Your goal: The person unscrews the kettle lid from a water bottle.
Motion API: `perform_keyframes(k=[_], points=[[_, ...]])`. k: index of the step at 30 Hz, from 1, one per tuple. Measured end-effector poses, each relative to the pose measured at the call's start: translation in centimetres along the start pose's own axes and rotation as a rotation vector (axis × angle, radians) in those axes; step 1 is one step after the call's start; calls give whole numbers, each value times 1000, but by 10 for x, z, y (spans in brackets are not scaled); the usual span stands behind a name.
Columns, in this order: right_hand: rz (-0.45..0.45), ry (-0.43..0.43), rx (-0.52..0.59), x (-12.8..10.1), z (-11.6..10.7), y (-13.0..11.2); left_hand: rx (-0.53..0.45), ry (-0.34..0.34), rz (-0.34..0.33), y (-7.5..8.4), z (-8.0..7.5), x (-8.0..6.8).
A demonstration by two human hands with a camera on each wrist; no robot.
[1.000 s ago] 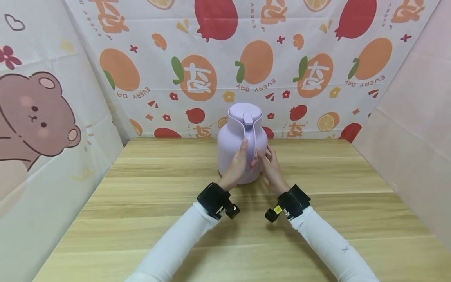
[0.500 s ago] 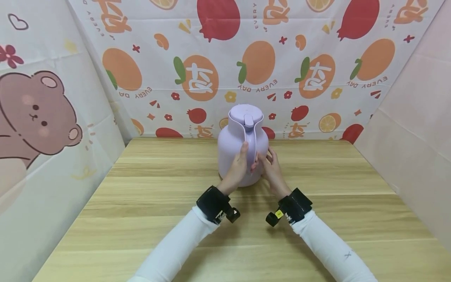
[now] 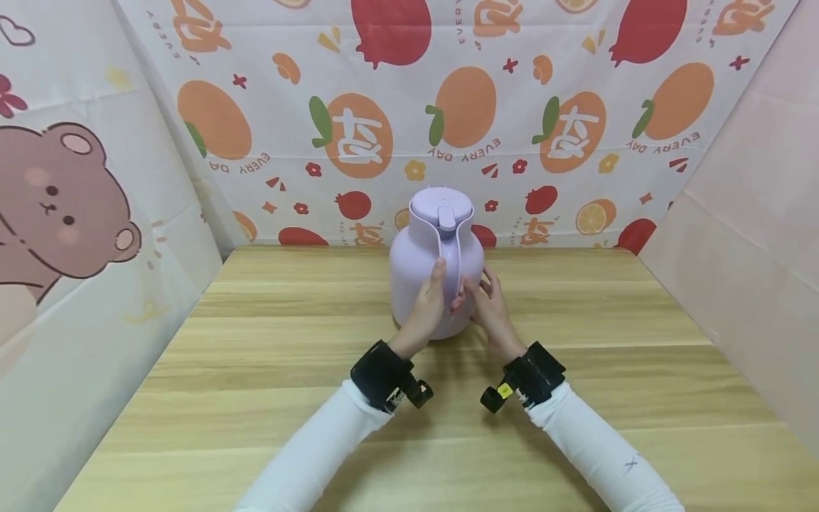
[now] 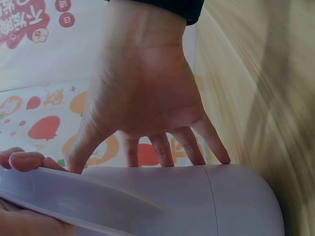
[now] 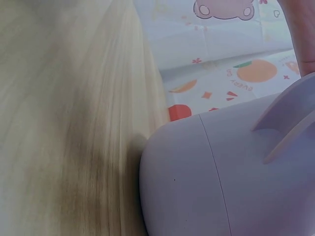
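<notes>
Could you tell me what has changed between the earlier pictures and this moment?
Hardly anything. The lilac jug still stands upright on the wooden table, lid on, handle toward the person. The left hand still rests on the body beside the handle and the right hand stays on the other side. Nothing was taken hold of or let go; only the head camera's framing shifted slightly.

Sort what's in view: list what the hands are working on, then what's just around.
In hand:
lilac jug, upright
its handle
left hand, fingers on the jug's body
right hand beside the handle

Just around:
wooden table
fruit-print backdrop
bear-print cloth
</notes>
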State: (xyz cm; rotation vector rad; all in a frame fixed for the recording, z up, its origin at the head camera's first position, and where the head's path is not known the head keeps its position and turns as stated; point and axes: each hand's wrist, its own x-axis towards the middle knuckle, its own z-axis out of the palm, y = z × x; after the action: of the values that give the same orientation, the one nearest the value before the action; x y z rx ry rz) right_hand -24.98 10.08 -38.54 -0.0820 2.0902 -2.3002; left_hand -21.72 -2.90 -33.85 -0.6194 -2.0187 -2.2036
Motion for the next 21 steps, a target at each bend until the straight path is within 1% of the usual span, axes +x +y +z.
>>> perform_keyframes(k=[5, 14, 21], points=[[10, 5, -20, -3, 1, -1, 20, 3, -4, 2, 0, -3], [-8, -22, -10, -9, 1, -1, 6, -17, 10, 4, -2, -8], [7, -22, -47, -12, 1, -2, 14, -11, -9, 7, -2, -12]])
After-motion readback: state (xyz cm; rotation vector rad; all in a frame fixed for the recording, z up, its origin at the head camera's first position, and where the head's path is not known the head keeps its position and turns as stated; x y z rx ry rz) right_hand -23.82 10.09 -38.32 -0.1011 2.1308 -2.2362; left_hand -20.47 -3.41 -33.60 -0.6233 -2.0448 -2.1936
